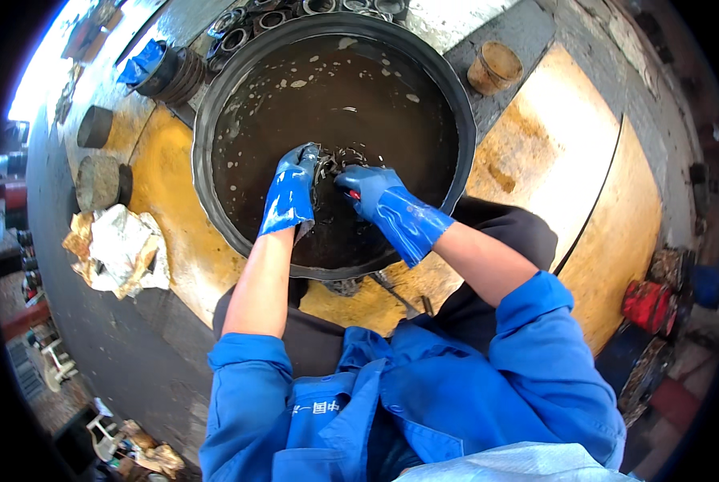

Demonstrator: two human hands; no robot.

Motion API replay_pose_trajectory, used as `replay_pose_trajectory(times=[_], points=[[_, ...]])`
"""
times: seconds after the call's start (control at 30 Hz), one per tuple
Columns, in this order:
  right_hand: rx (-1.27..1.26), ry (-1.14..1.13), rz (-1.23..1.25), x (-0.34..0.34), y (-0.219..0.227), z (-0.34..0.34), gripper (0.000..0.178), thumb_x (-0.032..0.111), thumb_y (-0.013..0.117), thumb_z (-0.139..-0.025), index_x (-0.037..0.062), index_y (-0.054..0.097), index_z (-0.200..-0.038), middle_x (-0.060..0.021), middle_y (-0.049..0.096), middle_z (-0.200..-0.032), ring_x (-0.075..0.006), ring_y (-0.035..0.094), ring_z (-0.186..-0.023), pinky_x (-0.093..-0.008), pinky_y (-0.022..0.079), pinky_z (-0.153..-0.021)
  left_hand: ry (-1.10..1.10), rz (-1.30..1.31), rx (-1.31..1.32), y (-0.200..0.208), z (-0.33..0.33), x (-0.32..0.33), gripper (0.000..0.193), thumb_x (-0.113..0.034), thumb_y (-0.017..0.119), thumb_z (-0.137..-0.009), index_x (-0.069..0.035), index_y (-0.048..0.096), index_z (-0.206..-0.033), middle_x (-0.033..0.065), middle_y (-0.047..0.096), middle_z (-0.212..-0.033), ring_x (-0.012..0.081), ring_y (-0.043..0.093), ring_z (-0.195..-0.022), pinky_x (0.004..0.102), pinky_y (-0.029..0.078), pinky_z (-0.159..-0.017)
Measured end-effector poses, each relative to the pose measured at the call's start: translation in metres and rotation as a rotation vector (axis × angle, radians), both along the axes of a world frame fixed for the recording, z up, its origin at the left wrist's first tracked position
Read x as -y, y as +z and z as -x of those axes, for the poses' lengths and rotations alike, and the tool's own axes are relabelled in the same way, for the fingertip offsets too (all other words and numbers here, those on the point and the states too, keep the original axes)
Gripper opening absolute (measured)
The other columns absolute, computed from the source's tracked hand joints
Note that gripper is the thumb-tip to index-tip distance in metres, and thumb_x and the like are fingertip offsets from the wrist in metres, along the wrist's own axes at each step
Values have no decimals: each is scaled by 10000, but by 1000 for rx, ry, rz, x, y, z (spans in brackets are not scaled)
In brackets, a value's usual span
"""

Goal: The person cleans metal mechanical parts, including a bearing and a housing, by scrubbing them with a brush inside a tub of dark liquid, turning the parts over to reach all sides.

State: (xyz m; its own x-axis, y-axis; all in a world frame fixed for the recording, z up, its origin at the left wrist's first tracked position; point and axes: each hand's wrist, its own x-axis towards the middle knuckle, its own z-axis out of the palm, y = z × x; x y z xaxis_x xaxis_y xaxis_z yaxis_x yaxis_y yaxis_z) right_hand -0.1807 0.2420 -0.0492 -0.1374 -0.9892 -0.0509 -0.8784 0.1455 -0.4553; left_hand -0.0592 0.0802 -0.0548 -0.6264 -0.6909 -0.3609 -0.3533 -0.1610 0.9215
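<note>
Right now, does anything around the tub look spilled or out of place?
Yes: brown stains mark the yellowish board right of the tub, possibly from a spill. On the left, a white bundle lies crumpled and soiled.

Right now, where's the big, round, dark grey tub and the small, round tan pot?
Big, round, dark grey tub (203, 153): head view, left rim.
Small, round tan pot (486, 78): head view, side wall.
</note>
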Motion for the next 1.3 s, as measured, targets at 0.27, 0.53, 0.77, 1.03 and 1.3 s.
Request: replay_pose_trajectory(times=[0.27, 0.53, 0.77, 1.03, 1.3], points=[[1246, -656, -142, 10, -1, 14, 358, 283, 643, -991, 72, 673, -1279, -70, 723, -1129, -179, 690, -949, -320, 569, -831, 63, -26, -8, -8, -16, 20, 405, -306, 564, -1046, 20, 660, -1266, 111, 716, -1171, 199, 634, -1080, 342, 477, -989], [1649, -716, 96, 16, -23, 2, 358, 281, 516, -1057, 16, 602, -1282, -146, 683, -1197, -261, 661, -1067, -395, 557, -902, 142, -344, -14, 2, -23, 13, 509, -364, 502, -1062, 7, 566, -1405, 118, 603, -1402, 201, 547, -1290, 324, 388, -1108], [1988, -1070, -83, 30, -31, 16, 325, 248, 534, -1037, 52, 631, -1277, -167, 651, -1262, -354, 629, -1116, -542, 483, -1000, 152, -222, 36, 12, -26, 11, 532, -373, 506, -1063, 25, 546, -1414, 158, 587, -1429, 237, 541, -1315, 338, 370, -1134], [1608, -676, -182, 19, -12, 24, 318, 134, 628, -990, 70, 643, -1301, -128, 686, -1210, -281, 694, -1019, -438, 578, -893, 45, 108, 121, -25, -10, 22, 462, -354, 579, -1025, 13, 645, -1298, 180, 677, -1294, 270, 614, -1221, 357, 438, -1064], [569, 15, -315, 14, -1, 14, 258, 113, 690, -905, 101, 735, -1159, -96, 725, -1172, -231, 690, -1100, -355, 541, -943, -84, 111, 316, -56, -3, 24, 496, -420, 564, -1017, -33, 637, -1318, 204, 644, -1334, 375, 594, -1261, 399, 464, -1049]])
